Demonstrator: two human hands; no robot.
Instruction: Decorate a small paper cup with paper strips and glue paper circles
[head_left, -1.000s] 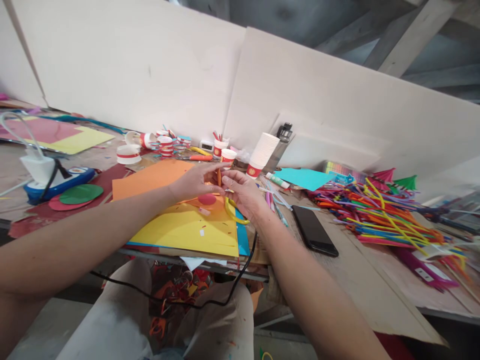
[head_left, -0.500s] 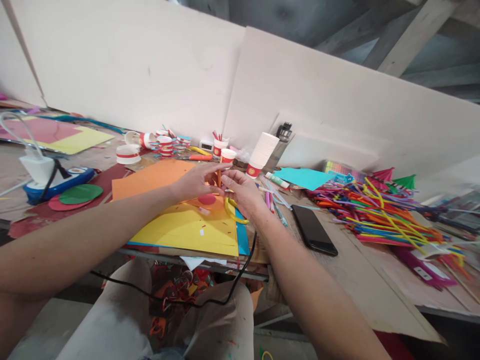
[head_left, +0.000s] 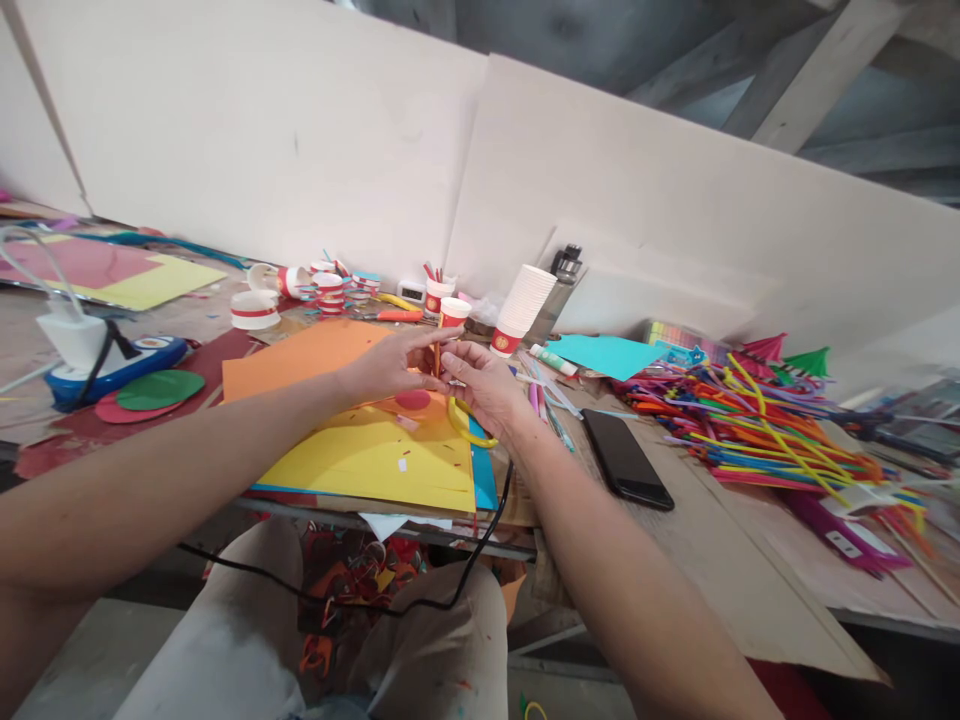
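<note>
My left hand (head_left: 386, 362) and my right hand (head_left: 484, 385) meet above the coloured paper in the middle of the table. Between their fingertips stands a small, narrow orange paper piece (head_left: 437, 358), pinched from both sides; part of it is hidden by the fingers. Just under my right hand lies a yellow loop (head_left: 469, 428) that looks like a scissors handle. Below the hands are a yellow sheet (head_left: 360, 465), an orange sheet (head_left: 300, 350) and a small red paper disc (head_left: 412, 400). A red and white paper cup (head_left: 454, 312) stands right behind the fingers.
Stacked paper cups (head_left: 523, 310) and a bottle (head_left: 559, 290) stand at the back. To the right lie a black phone (head_left: 626, 460) and a heap of pipe cleaners (head_left: 765, 420). A blue and white power strip (head_left: 120, 365) is at left. A black cable (head_left: 442, 603) crosses my lap.
Hardly anything differs. Both hands stay at the same spot with the orange paper piece between them, the fingers shifting only slightly.
</note>
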